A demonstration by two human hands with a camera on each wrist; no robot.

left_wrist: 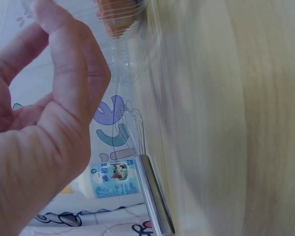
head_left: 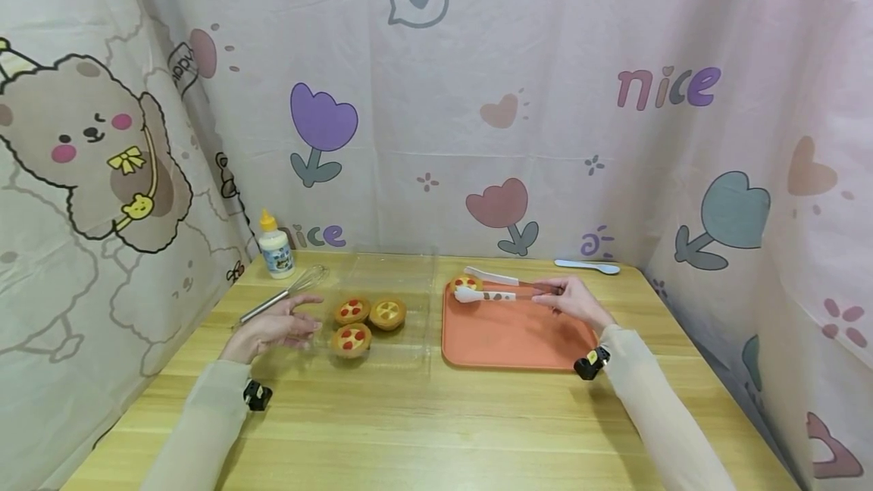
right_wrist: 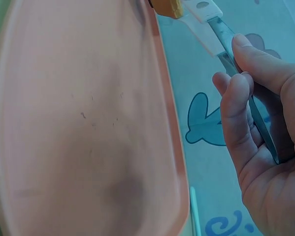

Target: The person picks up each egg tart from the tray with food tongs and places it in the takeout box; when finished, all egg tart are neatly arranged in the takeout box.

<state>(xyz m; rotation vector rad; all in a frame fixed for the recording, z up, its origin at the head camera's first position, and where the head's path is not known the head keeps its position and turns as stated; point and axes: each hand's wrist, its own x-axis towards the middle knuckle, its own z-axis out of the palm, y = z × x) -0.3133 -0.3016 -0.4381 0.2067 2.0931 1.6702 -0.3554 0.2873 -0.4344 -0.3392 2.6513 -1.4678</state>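
Note:
My right hand point(head_left: 569, 300) pinches metal tongs with white tips point(head_left: 492, 295) above the back left of an orange tray point(head_left: 521, 336). A small tart with red pieces point(head_left: 466, 284) is at the tong tips; the right wrist view shows part of its crust point(right_wrist: 168, 8). In that view my right hand point(right_wrist: 265, 98) has thumb and fingers around the metal arms. My left hand point(head_left: 276, 326) is at the left side of a clear plastic container point(head_left: 402, 354) holding several tarts point(head_left: 387, 314). The left wrist view shows my left hand point(left_wrist: 53, 98) with bent fingers near the clear plastic; its exact contact cannot be told.
A whisk point(head_left: 273, 301) lies left of the container, near my left hand. Behind it stands a white bottle with a yellow cap point(head_left: 276, 247). A pale blue spatula point(head_left: 588, 267) lies behind the tray at the table's back edge, by the patterned curtain.

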